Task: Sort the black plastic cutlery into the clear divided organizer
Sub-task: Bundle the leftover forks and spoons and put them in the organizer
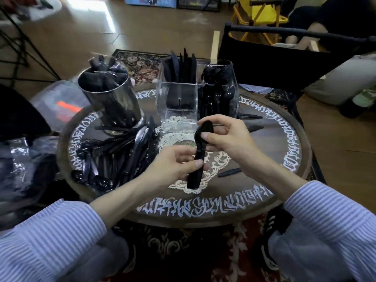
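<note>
Cutlery in hand: black spoons, apparently a small stack, are being held above the middle of the surface, bowls up toward the organizer.
Left hand: its grip is closing round the handles, thumb pressing across them.
Right hand: its fingers are pinching the bowl end of the stack, seemingly squaring it or separating one piece; which, I cannot tell.
Organizer: the clear divided box is standing at the far side of the round surface, just beyond the hands.
Filled compartments: the back compartment is holding upright knives; the right one is packed with spoons.
Front compartment: it is appearing close to vacant.
Unsorted stock: a large pile of loose cutlery is lying on the left of the surface, and a metal cup behind it is still holding more.
Strays: a few single pieces are lying on the right of the surface.
Progress judgement: sorting is well under way but much is remaining; the held spoons probably belong in the right compartment.
</note>
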